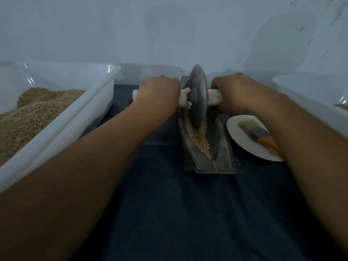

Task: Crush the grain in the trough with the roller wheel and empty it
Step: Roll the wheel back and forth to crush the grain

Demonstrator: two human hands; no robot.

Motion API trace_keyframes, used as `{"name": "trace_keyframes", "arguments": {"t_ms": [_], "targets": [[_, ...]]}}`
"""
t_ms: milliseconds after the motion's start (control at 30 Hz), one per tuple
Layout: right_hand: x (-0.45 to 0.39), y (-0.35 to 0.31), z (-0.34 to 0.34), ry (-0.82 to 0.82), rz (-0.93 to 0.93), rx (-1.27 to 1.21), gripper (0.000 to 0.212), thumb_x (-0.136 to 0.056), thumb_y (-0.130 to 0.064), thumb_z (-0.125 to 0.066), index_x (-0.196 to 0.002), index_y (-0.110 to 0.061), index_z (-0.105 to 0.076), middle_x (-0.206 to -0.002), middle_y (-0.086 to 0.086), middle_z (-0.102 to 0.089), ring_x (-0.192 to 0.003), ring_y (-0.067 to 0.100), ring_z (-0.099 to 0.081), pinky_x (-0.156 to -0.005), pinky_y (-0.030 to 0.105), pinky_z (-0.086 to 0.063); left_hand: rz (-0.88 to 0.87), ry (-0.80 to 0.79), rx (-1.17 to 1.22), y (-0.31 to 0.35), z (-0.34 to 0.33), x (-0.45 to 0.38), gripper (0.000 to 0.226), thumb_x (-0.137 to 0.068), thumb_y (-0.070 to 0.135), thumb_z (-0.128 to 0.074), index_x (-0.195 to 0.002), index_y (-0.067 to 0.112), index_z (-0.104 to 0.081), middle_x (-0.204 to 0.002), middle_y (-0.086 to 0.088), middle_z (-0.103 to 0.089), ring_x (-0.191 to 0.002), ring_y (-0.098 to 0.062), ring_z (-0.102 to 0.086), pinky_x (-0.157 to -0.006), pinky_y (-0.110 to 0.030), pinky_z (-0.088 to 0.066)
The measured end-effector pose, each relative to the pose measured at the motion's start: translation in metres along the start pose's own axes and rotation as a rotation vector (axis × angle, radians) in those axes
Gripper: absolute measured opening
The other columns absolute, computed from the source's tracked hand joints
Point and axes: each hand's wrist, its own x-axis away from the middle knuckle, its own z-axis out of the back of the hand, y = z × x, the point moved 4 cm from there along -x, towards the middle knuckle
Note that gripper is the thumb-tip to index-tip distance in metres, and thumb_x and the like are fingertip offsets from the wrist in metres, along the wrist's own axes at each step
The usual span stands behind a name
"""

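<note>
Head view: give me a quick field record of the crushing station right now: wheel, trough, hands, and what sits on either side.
roller wheel: upright in the trough, toward its far end
trough: metal, on the dark cloth, lengthwise away from the person
grain: pale, lying along the trough bottom on the near side of the wheel
left hand: grips the white handle left of the wheel
right hand: grips the white handle right of the wheel
left side: white tub of brownish grain
right side: white plate carrying a brush

A paintbrush (260,134) lies on a white plate (243,142), right of centre.
</note>
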Motion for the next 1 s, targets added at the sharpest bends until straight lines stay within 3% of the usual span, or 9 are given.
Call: {"name": "trace_keyframes", "arguments": {"t_ms": [267,467,633,800,900,1000], "targets": [[-0.008,0.003,-0.005,0.356,-0.005,-0.088,0.028,-0.078,-0.009,-0.07,-0.103,-0.013,-0.056,-0.102,0.015,-0.056,-0.091,0.036,-0.053,-0.068,0.036,-0.029,0.011,0.281,-0.011,-0.005,-0.011,-0.009,0.029,-0.088,0.005,-0.058,-0.114,0.011,-0.047,-0.106,-0.013,-0.061,-0.091,-0.036,-0.061,-0.073,-0.039,-0.034],[-0.006,0.001,-0.008,0.444,0.002,-0.106,0.027,-0.079,-0.008,-0.069,-0.103,-0.01,-0.056,-0.104,0.016,-0.055,-0.096,0.035,-0.049,-0.072,0.038,-0.032,0.018,0.375,0.02,-0.008,-0.015,-0.009,0.024,-0.092,0.009,-0.055,-0.114,0.012,-0.047,-0.107,-0.012,-0.06,-0.091,-0.034,-0.06,-0.079,-0.04,-0.038],[-0.006,0.003,-0.007,0.267,-0.027,-0.04,0.021,-0.087,-0.018,-0.066,-0.106,-0.009,-0.06,-0.101,0.017,-0.064,-0.092,0.037,-0.057,-0.068,0.034,-0.033,0.024,0.293,-0.053,-0.006,-0.014,-0.01,0.025,-0.089,0.011,-0.061,-0.11,0.011,-0.049,-0.108,-0.012,-0.06,-0.094,-0.033,-0.06,-0.077,-0.038,-0.034],[-0.001,-0.002,0.004,-0.014,-0.035,0.043,0.024,-0.083,-0.026,-0.071,-0.103,-0.015,-0.064,-0.101,0.011,-0.063,-0.08,0.026,-0.047,-0.067,0.032,-0.034,0.047,0.068,-0.044,-0.005,-0.007,-0.009,0.026,-0.083,0.014,-0.069,-0.1,0.011,-0.05,-0.095,-0.011,-0.057,-0.085,-0.029,-0.056,-0.07,-0.038,-0.036],[0.006,-0.004,0.009,-0.195,-0.047,0.086,0.026,-0.077,-0.031,-0.078,-0.096,-0.016,-0.068,-0.089,0.005,-0.065,-0.075,0.023,-0.057,-0.061,0.03,-0.038,0.023,-0.116,-0.066,-0.002,-0.002,-0.008,0.034,-0.078,0.021,-0.075,-0.081,0.013,-0.043,-0.073,-0.004,-0.043,-0.069,-0.023,-0.046,-0.067,-0.037,-0.042],[0.014,-0.005,0.012,-0.374,-0.055,0.079,0.021,-0.076,-0.035,-0.081,-0.08,-0.018,-0.071,-0.067,-0.003,-0.068,-0.066,0.014,-0.061,-0.057,0.028,-0.043,-0.013,-0.253,-0.144,0.006,0.006,-0.001,0.046,-0.074,0.032,-0.082,-0.073,0.012,-0.041,-0.067,-0.005,-0.04,-0.059,-0.021,-0.043,-0.067,-0.036,-0.045]]}}
